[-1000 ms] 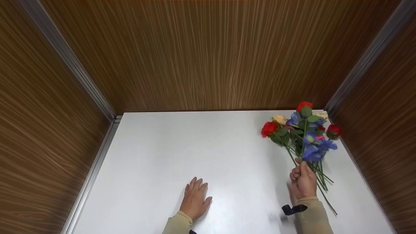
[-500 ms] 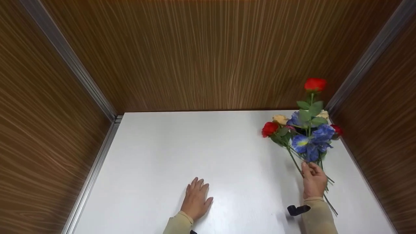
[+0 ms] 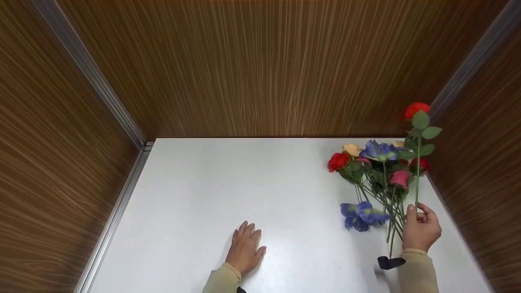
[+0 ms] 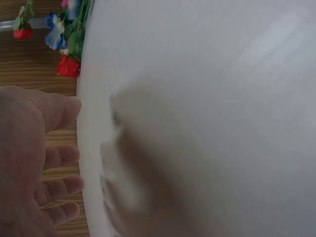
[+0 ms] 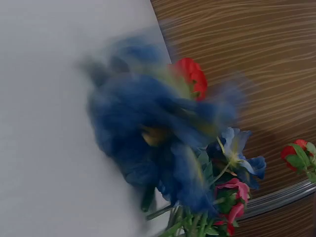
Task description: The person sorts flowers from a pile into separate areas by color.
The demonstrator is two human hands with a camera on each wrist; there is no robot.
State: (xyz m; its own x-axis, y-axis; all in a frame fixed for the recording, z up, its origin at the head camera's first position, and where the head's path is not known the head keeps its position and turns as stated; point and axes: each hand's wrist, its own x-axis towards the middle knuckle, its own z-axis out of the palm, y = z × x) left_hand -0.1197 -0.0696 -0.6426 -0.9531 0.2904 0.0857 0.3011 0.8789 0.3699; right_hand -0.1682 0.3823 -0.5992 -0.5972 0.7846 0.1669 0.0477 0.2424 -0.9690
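Note:
My right hand [image 3: 421,228] pinches the green stem of a red rose [image 3: 417,110], which stands upright above the bunch at the table's right side. Left of that hand, lower than the other blooms, is a blue flower [image 3: 364,215]; it is large and blurred in the right wrist view. Beneath and behind lie the bunch's other flowers: a red rose [image 3: 338,162], a cream one [image 3: 352,149], a pink rose [image 3: 399,178] and another blue flower [image 3: 378,150]. My left hand [image 3: 245,248] is held over the white table with fingers spread, holding nothing.
The white table [image 3: 244,179] is enclosed by wood-grain panels at the back [image 3: 276,69] and both sides, joined by metal rails [image 3: 91,77]. The right panel [image 3: 484,175] rises close beside the bunch. A dark wrist-camera mount [image 3: 390,262] juts from the right sleeve.
My right hand has moved right with the red rose, which rose out of the bunch. The blue flower near that hand has swung left and down. My left hand has stayed put.

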